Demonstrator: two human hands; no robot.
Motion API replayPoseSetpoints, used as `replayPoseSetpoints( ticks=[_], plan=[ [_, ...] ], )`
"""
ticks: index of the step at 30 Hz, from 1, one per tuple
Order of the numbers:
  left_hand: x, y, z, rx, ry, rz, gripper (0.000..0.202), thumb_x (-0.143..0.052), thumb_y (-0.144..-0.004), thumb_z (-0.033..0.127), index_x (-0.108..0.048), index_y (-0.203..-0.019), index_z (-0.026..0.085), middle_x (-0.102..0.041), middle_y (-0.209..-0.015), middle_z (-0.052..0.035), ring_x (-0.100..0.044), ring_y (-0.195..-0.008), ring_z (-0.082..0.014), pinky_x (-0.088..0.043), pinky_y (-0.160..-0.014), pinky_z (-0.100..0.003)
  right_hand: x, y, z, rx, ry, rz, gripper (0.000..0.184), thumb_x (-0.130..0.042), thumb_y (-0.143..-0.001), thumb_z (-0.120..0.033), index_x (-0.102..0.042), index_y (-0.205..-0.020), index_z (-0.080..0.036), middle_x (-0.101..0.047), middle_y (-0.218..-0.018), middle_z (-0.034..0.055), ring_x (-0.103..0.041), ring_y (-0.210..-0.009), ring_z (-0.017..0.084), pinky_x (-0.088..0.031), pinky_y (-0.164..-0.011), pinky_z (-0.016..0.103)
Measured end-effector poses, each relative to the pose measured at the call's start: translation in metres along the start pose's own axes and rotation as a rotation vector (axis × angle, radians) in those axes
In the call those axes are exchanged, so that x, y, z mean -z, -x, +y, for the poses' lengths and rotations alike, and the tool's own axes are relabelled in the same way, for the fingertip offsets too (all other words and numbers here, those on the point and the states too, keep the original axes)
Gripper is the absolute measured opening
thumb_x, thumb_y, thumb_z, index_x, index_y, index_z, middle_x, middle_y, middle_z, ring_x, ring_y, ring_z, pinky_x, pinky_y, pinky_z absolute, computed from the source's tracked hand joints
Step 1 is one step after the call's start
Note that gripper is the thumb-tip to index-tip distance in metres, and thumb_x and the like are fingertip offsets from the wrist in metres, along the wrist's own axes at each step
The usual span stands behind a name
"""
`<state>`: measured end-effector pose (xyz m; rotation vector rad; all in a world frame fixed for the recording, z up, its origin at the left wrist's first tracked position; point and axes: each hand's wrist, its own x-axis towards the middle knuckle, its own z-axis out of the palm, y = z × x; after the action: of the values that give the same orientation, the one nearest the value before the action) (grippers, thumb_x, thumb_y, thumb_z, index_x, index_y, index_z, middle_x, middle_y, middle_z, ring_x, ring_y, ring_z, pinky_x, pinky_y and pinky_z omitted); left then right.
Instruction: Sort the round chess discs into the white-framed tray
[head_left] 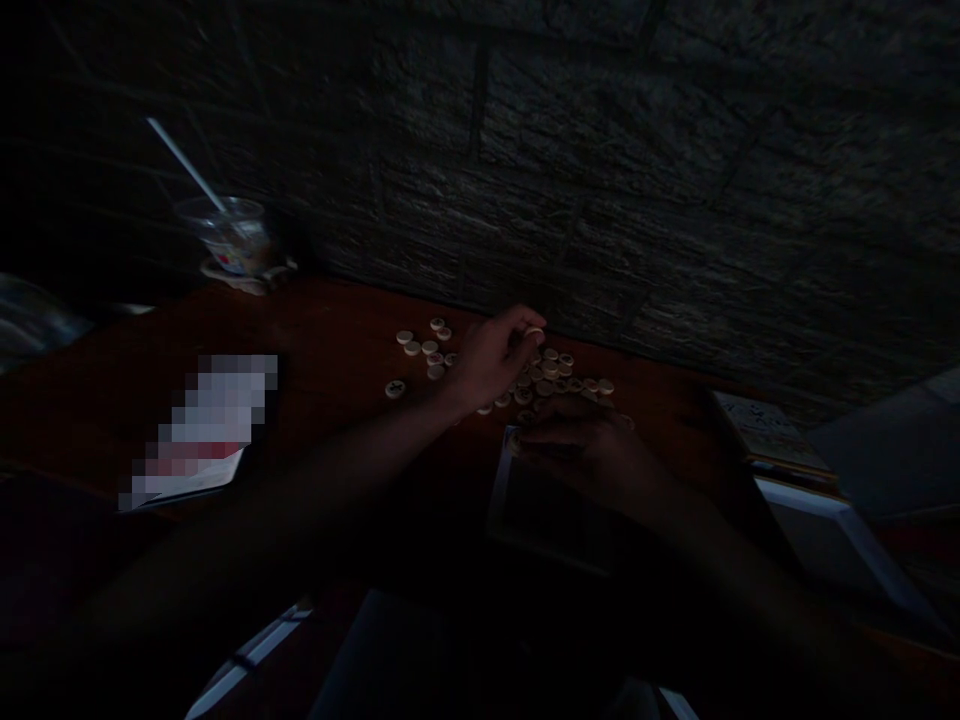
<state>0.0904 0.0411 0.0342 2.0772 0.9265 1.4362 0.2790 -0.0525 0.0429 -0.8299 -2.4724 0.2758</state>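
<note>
A dark stone wall is rising behind a reddish wooden table (pixel 352 330), and the person is reaching across it with both bare arms. Far left of the grip, a clear plastic cup (pixel 225 235) is standing on a pale saucer (pixel 247 277), with a white straw (pixel 184 165) leaning out of it. Nearer, a pixelated flat object (pixel 202 430) is lying on the table. Off to the right, a printed board (pixel 765 430) is sitting beside a white-edged tray (pixel 832 530). Straight ahead, round cream discs (pixel 547 375) are lying scattered, with no long axis to speak of. The left hand (pixel 491 358) is nearer the thick of them, pinching one disc (pixel 534 332) in its fingertips. The right hand (pixel 592 450) is curling over the corner of a dark tray (pixel 496 490) (the light is poor here), so I cannot tell whether it is grasping anything, and the tray's contents are lost in shadow.
</note>
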Motion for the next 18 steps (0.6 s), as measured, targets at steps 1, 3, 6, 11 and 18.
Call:
replayPoseSetpoints(
  ticks=[1,3,6,11,18],
  plan=[
    [-0.0001,0.0000,-0.0006,-0.003,0.001,-0.003,0.012,-0.059,-0.100,0.025,-0.065,-0.109,0.020,-0.075,-0.090,-0.0011,-0.071,-0.085,-0.0154,-0.052,-0.073,-0.026,0.0001,0.0000,0.0000,-0.004,-0.002,0.003,0.018,-0.076,-0.091,-0.016,-0.080,-0.106,-0.024,-0.077,-0.105,0.0042,-0.072,-0.093,0.018,-0.055,-0.078,0.030],
    [-0.0002,0.0000,-0.0016,-0.002,0.005,-0.006,0.012,-0.059,-0.100,0.025,-0.065,-0.110,0.021,-0.075,-0.091,-0.0014,-0.072,-0.086,-0.0156,-0.052,-0.073,-0.027,0.0007,0.0000,0.0002,-0.006,-0.009,0.013,0.018,-0.076,-0.091,-0.017,-0.079,-0.108,-0.023,-0.077,-0.106,0.0049,-0.072,-0.094,0.019,-0.056,-0.079,0.031],
    [-0.0002,-0.0001,-0.0021,0.007,0.011,-0.005,0.012,-0.059,-0.100,0.024,-0.065,-0.109,0.020,-0.075,-0.091,-0.0016,-0.071,-0.084,-0.0152,-0.052,-0.073,-0.027,0.0023,0.0002,0.0007,0.002,-0.024,0.015,0.018,-0.074,-0.092,-0.016,-0.079,-0.108,-0.023,-0.076,-0.104,0.0052,-0.072,-0.093,0.019,-0.056,-0.078,0.031],
    [0.0003,0.0004,-0.0007,0.017,0.023,-0.003,0.012,-0.059,-0.099,0.024,-0.066,-0.109,0.020,-0.074,-0.084,-0.0006,-0.069,-0.075,-0.0144,-0.051,-0.069,-0.028,0.0033,0.0011,0.0001,0.004,-0.010,-0.013,0.017,-0.073,-0.093,-0.017,-0.081,-0.107,-0.023,-0.077,-0.104,0.0053,-0.072,-0.092,0.019,-0.056,-0.078,0.033],
    [0.0009,0.0006,0.0026,0.026,0.016,-0.009,0.011,-0.059,-0.099,0.024,-0.065,-0.108,0.020,-0.075,-0.088,-0.0014,-0.070,-0.079,-0.0147,-0.052,-0.072,-0.028,0.0012,0.0004,-0.0022,0.014,0.013,0.003,0.015,-0.074,-0.092,-0.017,-0.080,-0.103,-0.025,-0.077,-0.103,0.0039,-0.072,-0.092,0.019,-0.057,-0.077,0.031]
  ],
)
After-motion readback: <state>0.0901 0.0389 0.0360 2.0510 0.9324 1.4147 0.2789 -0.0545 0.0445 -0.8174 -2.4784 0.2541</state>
